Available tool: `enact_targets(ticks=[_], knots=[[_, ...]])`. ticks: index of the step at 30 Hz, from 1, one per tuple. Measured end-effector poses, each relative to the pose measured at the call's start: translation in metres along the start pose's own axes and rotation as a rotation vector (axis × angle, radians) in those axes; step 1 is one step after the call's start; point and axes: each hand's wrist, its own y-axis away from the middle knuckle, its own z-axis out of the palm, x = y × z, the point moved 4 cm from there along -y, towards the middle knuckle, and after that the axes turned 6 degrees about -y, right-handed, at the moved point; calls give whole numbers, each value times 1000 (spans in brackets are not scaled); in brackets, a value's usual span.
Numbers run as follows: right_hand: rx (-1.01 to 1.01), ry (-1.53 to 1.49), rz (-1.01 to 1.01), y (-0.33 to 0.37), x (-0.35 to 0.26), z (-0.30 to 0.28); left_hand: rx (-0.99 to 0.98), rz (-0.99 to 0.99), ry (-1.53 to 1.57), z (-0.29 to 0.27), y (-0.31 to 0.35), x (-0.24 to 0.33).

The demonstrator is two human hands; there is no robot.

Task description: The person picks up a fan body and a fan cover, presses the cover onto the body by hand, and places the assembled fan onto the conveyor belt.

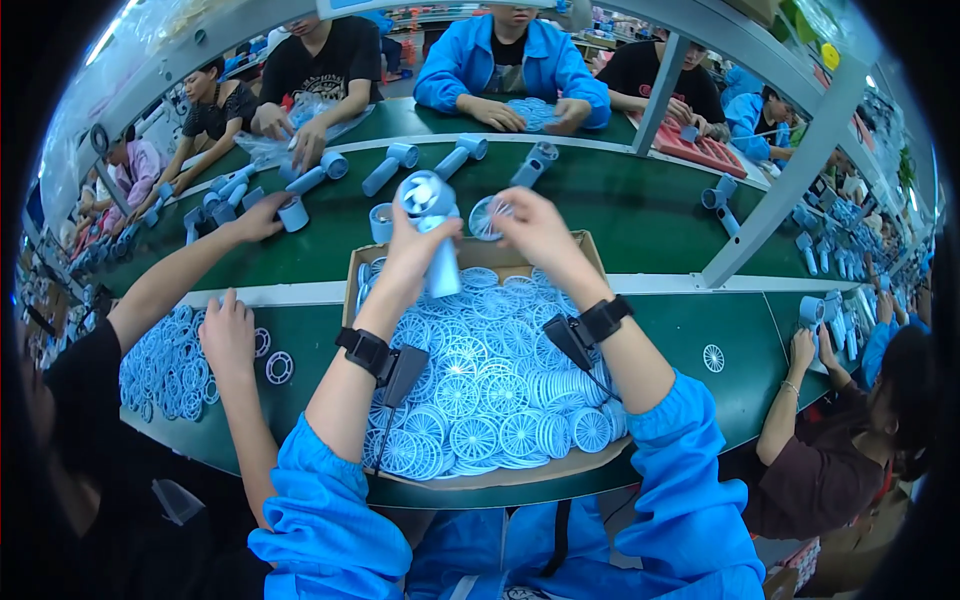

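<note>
My left hand (pixel 402 262) is wrapped round a light blue handheld fan (pixel 443 272). The fan's round head points up, and its white blades (pixel 424 192) show uncovered. To the right of it, my right hand (pixel 543 232) pinches a round spoked fan grille (pixel 486 219) between thumb and fingers, apart from the fan head. Under both forearms stands an open cardboard box (pixel 598 262), full of loose, overlapping light blue grilles (pixel 480 388). Just behind my left hand, another fan body (pixel 381 222) is partly hidden.
A green conveyor belt (pixel 620 205) carries several fan bodies (pixel 391 168). On the left, a co-worker's hand (pixel 228 325) lies beside a pile of blue rings (pixel 165 365). A single grille (pixel 713 358) lies at right. A slanted metal post (pixel 790 175) rises on the right; co-workers sit around.
</note>
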Motion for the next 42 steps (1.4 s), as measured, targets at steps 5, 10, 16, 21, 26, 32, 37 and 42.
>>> enact_targets(ticks=[5,10,16,21,26,32,37,42], knots=[[-7,-508,-22,2,-13,7,-82,265,-15,21,10,26],[-70,-630,-25,1,-11,10,-6,480,-52,22,13,32],[-119,-675,13,-1,0,6,23,481,8,26,18,41],[-88,-770,24,2,-6,11,20,539,-8,25,16,37],[-43,-177,-59,1,-12,12,126,525,-51,16,9,33],[239,808,-740,20,-44,22,197,404,-15,10,3,24],[125,950,-825,24,-50,29,253,481,-63,8,4,23],[132,982,-834,24,-45,29,166,372,-15,15,8,22]])
